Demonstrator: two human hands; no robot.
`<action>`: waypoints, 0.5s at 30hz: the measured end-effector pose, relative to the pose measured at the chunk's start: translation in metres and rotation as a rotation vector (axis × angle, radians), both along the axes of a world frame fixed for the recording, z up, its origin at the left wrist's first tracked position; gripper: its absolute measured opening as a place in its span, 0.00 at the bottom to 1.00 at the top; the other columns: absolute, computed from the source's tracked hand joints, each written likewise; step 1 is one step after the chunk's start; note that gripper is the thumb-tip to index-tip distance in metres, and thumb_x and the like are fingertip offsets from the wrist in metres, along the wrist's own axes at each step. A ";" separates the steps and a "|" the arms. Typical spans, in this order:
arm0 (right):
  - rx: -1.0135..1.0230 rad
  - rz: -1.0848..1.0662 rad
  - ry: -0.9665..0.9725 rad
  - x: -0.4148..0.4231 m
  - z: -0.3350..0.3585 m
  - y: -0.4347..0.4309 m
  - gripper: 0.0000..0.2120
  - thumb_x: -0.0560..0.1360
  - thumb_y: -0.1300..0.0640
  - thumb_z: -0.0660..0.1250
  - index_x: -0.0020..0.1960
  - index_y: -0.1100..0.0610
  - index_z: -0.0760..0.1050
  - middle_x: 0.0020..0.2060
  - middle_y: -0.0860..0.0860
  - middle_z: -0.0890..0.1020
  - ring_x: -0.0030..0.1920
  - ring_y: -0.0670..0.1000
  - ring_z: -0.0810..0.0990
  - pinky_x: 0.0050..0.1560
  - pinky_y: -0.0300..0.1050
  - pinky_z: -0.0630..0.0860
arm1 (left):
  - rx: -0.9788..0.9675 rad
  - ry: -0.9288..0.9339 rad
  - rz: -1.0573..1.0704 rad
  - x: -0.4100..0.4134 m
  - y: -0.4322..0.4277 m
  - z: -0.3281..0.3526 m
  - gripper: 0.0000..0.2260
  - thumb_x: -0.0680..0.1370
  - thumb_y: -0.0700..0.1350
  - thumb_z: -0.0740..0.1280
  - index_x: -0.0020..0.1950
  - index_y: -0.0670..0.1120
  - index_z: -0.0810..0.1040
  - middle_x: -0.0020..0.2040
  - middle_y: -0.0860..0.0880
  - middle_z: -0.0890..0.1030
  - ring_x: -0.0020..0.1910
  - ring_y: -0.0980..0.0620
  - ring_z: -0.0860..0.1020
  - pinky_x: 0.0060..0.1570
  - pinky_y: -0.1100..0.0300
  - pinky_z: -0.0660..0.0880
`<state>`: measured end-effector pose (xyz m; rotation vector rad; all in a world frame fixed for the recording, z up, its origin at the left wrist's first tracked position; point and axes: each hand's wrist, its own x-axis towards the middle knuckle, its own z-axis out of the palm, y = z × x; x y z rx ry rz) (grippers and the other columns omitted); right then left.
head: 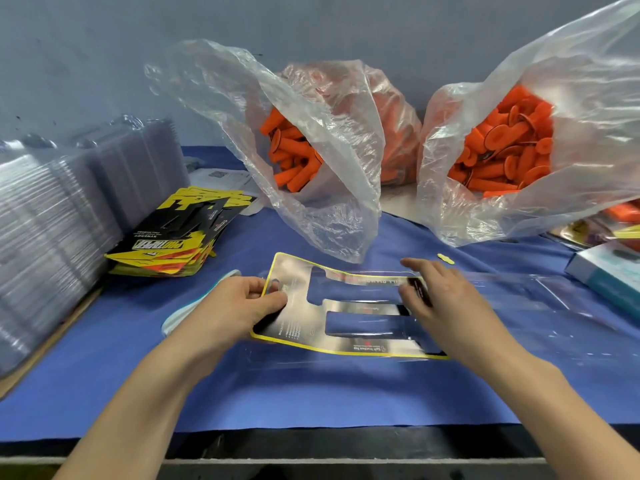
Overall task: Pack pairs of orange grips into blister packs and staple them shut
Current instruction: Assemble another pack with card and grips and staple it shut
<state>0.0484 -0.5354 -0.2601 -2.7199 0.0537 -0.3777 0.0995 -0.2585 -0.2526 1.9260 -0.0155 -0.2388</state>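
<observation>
Head view: left hand (242,303) pinches one end of the yellow-edged cut-out card (360,306); opposite that pinch, right hand (440,296) presses straight-fingered, likely seating it in the clear plastic blister pack (519,306); orange rubber grips (294,157) lie bagged beyond.

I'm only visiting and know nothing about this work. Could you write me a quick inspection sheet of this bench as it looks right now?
Surface: blue cloth covering the bench.
Job's things: card insert over an open clear blister pack; left bag of grips and right bag of grips, both open; blister stack; printed card stack; no stapler seen.
Clutter: pale box, yellow scrap, papers.
Hands: left hand grips the insert's left end; right hand is on its right end, grip unclear.
Cables: nothing seen.
Surroundings: grey wall behind.
</observation>
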 end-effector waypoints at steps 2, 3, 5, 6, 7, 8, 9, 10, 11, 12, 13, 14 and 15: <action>-0.040 -0.001 0.001 0.000 0.000 0.001 0.21 0.82 0.48 0.58 0.73 0.51 0.67 0.66 0.48 0.75 0.66 0.54 0.70 0.64 0.50 0.66 | -0.013 0.002 0.001 0.000 0.001 0.000 0.07 0.77 0.44 0.71 0.47 0.40 0.84 0.38 0.53 0.85 0.54 0.48 0.81 0.65 0.43 0.72; -0.056 -0.002 -0.001 -0.001 0.000 0.002 0.22 0.82 0.48 0.58 0.74 0.51 0.67 0.66 0.47 0.75 0.67 0.54 0.69 0.65 0.50 0.66 | -0.013 -0.006 0.004 0.000 0.002 0.000 0.08 0.77 0.44 0.71 0.46 0.40 0.85 0.34 0.55 0.83 0.48 0.49 0.80 0.62 0.45 0.74; -0.087 -0.002 0.013 0.000 0.000 0.002 0.23 0.82 0.46 0.57 0.75 0.51 0.65 0.68 0.47 0.74 0.69 0.54 0.68 0.66 0.49 0.65 | 0.008 -0.035 0.004 -0.001 0.002 0.001 0.10 0.78 0.45 0.70 0.43 0.41 0.86 0.29 0.57 0.78 0.43 0.50 0.77 0.50 0.52 0.74; -0.095 -0.003 0.028 0.000 0.000 0.001 0.24 0.82 0.45 0.56 0.75 0.51 0.65 0.68 0.46 0.74 0.69 0.53 0.67 0.67 0.48 0.64 | 0.022 -0.053 -0.001 -0.001 0.003 0.000 0.11 0.78 0.46 0.70 0.42 0.41 0.86 0.28 0.57 0.78 0.45 0.51 0.76 0.48 0.54 0.71; -0.097 -0.005 0.041 0.000 0.000 0.001 0.24 0.82 0.44 0.56 0.75 0.51 0.64 0.69 0.46 0.74 0.70 0.53 0.67 0.67 0.48 0.63 | 0.034 -0.070 -0.008 -0.001 0.003 0.000 0.11 0.78 0.47 0.70 0.42 0.41 0.86 0.28 0.58 0.78 0.49 0.53 0.74 0.48 0.54 0.69; -0.094 -0.006 0.049 0.001 0.000 0.000 0.24 0.82 0.44 0.55 0.76 0.51 0.64 0.69 0.47 0.73 0.70 0.53 0.67 0.67 0.47 0.63 | 0.041 -0.081 -0.014 -0.001 0.004 -0.001 0.12 0.78 0.48 0.70 0.41 0.41 0.86 0.28 0.58 0.78 0.50 0.54 0.73 0.49 0.54 0.68; -0.087 -0.008 0.056 0.001 0.001 0.000 0.25 0.82 0.43 0.55 0.76 0.51 0.63 0.69 0.47 0.74 0.70 0.53 0.66 0.67 0.47 0.63 | 0.044 -0.086 -0.021 -0.001 0.004 -0.001 0.13 0.78 0.49 0.70 0.41 0.41 0.86 0.28 0.58 0.78 0.49 0.54 0.74 0.48 0.54 0.68; -0.075 -0.011 0.062 0.001 0.001 -0.001 0.25 0.82 0.43 0.56 0.76 0.51 0.63 0.68 0.47 0.74 0.70 0.53 0.66 0.67 0.47 0.63 | 0.045 -0.086 -0.027 -0.001 0.004 0.000 0.13 0.78 0.49 0.70 0.40 0.41 0.86 0.28 0.57 0.78 0.45 0.54 0.76 0.48 0.54 0.69; -0.064 -0.012 0.068 0.001 0.001 -0.001 0.25 0.82 0.43 0.56 0.76 0.50 0.63 0.68 0.47 0.74 0.70 0.53 0.65 0.67 0.47 0.63 | 0.046 -0.086 -0.033 -0.001 0.004 0.000 0.13 0.78 0.49 0.70 0.40 0.41 0.86 0.28 0.56 0.78 0.42 0.54 0.77 0.48 0.54 0.69; -0.058 -0.011 0.074 0.001 0.002 -0.001 0.25 0.82 0.42 0.55 0.76 0.50 0.62 0.68 0.47 0.74 0.70 0.52 0.65 0.67 0.47 0.63 | 0.055 -0.088 -0.039 -0.002 0.004 0.001 0.14 0.78 0.50 0.70 0.40 0.41 0.86 0.28 0.56 0.78 0.42 0.54 0.77 0.49 0.53 0.70; -0.060 -0.008 0.082 0.001 0.002 -0.002 0.26 0.81 0.41 0.55 0.76 0.49 0.62 0.68 0.47 0.74 0.70 0.52 0.65 0.66 0.47 0.63 | 0.070 -0.094 -0.042 -0.002 0.005 0.001 0.15 0.78 0.51 0.70 0.40 0.41 0.86 0.28 0.56 0.78 0.46 0.53 0.77 0.51 0.52 0.70; -0.065 -0.004 0.089 0.001 0.002 -0.002 0.26 0.81 0.41 0.55 0.76 0.49 0.62 0.68 0.47 0.74 0.70 0.52 0.65 0.67 0.47 0.63 | 0.083 -0.101 -0.042 -0.002 0.005 0.002 0.16 0.77 0.53 0.70 0.40 0.41 0.85 0.29 0.56 0.78 0.50 0.53 0.76 0.55 0.51 0.70; -0.067 0.001 0.095 0.001 0.003 -0.002 0.26 0.81 0.40 0.55 0.76 0.49 0.62 0.68 0.47 0.74 0.70 0.52 0.65 0.67 0.47 0.63 | 0.091 -0.104 -0.037 -0.002 0.005 0.002 0.16 0.77 0.54 0.70 0.40 0.42 0.85 0.30 0.55 0.79 0.54 0.51 0.75 0.60 0.50 0.70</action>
